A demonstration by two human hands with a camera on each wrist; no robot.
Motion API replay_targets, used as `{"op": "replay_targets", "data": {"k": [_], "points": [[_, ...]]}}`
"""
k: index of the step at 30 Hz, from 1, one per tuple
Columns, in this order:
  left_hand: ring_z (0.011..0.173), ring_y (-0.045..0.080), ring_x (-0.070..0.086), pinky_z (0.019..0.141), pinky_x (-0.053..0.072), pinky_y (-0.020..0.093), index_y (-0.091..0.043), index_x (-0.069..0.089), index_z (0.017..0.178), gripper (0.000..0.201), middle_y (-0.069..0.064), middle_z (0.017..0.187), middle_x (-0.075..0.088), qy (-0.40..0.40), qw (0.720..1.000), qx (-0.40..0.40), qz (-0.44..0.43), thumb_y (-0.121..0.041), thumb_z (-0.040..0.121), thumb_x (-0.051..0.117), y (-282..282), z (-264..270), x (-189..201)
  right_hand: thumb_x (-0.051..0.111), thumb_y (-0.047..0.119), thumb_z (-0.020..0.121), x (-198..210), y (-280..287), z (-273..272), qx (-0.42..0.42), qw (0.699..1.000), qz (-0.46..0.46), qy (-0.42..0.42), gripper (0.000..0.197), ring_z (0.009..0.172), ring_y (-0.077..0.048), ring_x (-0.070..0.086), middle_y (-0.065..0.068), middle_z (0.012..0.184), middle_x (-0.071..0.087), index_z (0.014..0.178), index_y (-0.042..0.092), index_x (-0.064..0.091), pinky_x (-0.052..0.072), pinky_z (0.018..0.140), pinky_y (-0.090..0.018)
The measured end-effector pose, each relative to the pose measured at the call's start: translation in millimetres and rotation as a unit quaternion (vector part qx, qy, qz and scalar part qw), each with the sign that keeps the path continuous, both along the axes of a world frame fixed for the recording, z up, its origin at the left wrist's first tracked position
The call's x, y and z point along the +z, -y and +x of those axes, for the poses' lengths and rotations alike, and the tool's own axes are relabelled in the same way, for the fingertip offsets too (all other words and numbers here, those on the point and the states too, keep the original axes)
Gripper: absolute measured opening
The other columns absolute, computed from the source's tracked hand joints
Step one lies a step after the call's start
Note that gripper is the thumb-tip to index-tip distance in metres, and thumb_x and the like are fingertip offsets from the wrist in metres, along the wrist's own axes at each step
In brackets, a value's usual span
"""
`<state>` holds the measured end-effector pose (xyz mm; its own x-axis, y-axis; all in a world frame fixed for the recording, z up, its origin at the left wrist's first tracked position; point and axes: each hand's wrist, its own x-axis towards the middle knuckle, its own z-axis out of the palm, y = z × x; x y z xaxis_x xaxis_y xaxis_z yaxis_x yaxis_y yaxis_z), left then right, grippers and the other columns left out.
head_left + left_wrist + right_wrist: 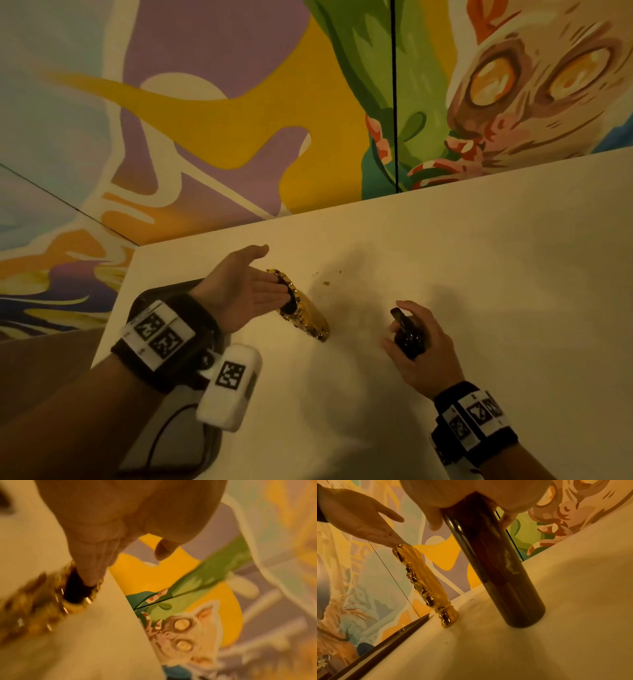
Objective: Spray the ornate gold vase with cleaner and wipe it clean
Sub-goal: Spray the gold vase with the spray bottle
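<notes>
The ornate gold vase (310,317) stands tilted on the white table (479,274), its foot (448,618) on the surface. My left hand (248,291) is flat with straight fingers, whose tips reach into the vase's dark mouth (77,588) and touch the rim (399,547). The thumb sticks out free. My right hand (416,346) grips the top of a dark brown spray bottle (494,566), which stands upright on the table to the right of the vase. Its nozzle (399,317) shows between the fingers.
A few small crumbs (326,283) lie on the table behind the vase. A dark tray-like object (161,298) with a cable lies at the table's left edge under my left wrist. A colourful mural (308,102) covers the wall behind.
</notes>
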<state>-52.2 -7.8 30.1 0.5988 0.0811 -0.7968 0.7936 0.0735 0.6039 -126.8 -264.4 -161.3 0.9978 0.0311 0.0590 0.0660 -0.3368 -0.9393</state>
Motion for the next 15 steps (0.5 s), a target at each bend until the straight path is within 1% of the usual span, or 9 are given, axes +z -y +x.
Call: {"op": "replay_targets", "data": {"k": [1,2,4,6,7,10,12,14,15], "points": [[0.124,0.04,0.05,0.105,0.042,0.044,0.01,0.033,0.137,0.073,0.03,0.138,0.046,-0.026,0.998,0.031,-0.041,-0.044,0.092,0.052,2,1,0,0.066,0.058,0.071,-1,3,-1,0.009,1.0,0.002,-0.007,0.061,0.09,-0.021,0.063,0.014,0.092,0.064,0.123,0.059,0.034,0.054,0.081,-0.046],[0.131,0.041,0.042,0.11,0.037,0.044,0.012,0.025,0.142,0.079,0.031,0.145,0.038,-0.04,0.996,0.054,-0.058,-0.044,0.092,0.05,6,2,1,0.066,0.058,0.071,-3,5,-1,0.018,1.0,0.002,-0.013,0.064,0.091,-0.021,0.063,0.012,0.093,0.064,0.124,0.06,0.032,0.054,0.081,-0.046],[0.14,0.041,0.028,0.117,0.024,0.046,0.012,0.013,0.146,0.085,0.03,0.153,0.023,-0.055,0.992,0.09,-0.068,-0.046,0.093,0.045,12,8,-2,0.07,0.054,0.07,-4,9,0,0.038,0.999,0.001,-0.022,0.069,0.095,-0.02,0.062,0.009,0.098,0.064,0.125,0.061,0.029,0.054,0.084,-0.046],[0.144,0.04,0.017,0.119,0.014,0.047,0.013,0.007,0.147,0.086,0.029,0.156,0.015,-0.071,0.99,0.102,-0.068,-0.048,0.095,0.039,19,13,-6,0.076,0.051,0.067,-5,12,1,0.057,0.998,0.0,-0.029,0.074,0.099,-0.019,0.062,0.008,0.101,0.064,0.123,0.064,0.029,0.054,0.088,-0.045],[0.145,0.039,0.013,0.118,0.011,0.047,0.013,0.005,0.147,0.086,0.028,0.157,0.012,-0.078,0.99,0.099,-0.063,-0.05,0.096,0.036,22,16,-9,0.077,0.054,0.065,-5,13,2,0.064,0.997,-0.003,-0.03,0.076,0.1,-0.019,0.061,0.008,0.102,0.064,0.122,0.066,0.029,0.053,0.089,-0.044],[0.145,0.04,0.012,0.117,0.009,0.051,0.009,0.002,0.149,0.084,0.027,0.157,0.011,-0.086,0.991,0.098,-0.042,-0.052,0.098,0.029,33,23,-19,0.068,0.075,0.057,-6,14,6,0.071,0.997,-0.008,-0.022,0.074,0.098,-0.019,0.061,0.006,0.099,0.064,0.119,0.069,0.029,0.054,0.087,-0.041],[0.144,0.04,0.015,0.116,0.01,0.053,0.005,0.001,0.151,0.082,0.026,0.157,0.012,-0.086,0.99,0.107,-0.025,-0.052,0.098,0.028,34,27,-30,0.061,0.084,0.054,-7,13,8,0.07,0.997,-0.014,-0.01,0.074,0.094,-0.019,0.06,0.004,0.097,0.062,0.119,0.069,0.029,0.054,0.084,-0.039],[0.144,0.041,0.014,0.116,0.009,0.055,0.001,-0.001,0.151,0.084,0.026,0.158,0.01,-0.092,0.99,0.111,-0.011,-0.057,0.097,0.026,32,31,-41,0.061,0.084,0.055,-5,11,10,0.067,0.998,-0.02,-0.006,0.075,0.093,-0.017,0.059,0.005,0.097,0.06,0.122,0.067,0.031,0.053,0.084,-0.036],[0.144,0.042,0.014,0.116,0.009,0.056,0.0,-0.002,0.151,0.086,0.025,0.158,0.011,-0.097,0.99,0.105,-0.009,-0.06,0.096,0.025,32,32,-44,0.064,0.08,0.056,-4,9,10,0.065,0.998,-0.022,-0.005,0.076,0.093,-0.017,0.058,0.006,0.098,0.059,0.123,0.064,0.033,0.053,0.084,-0.035]]}}
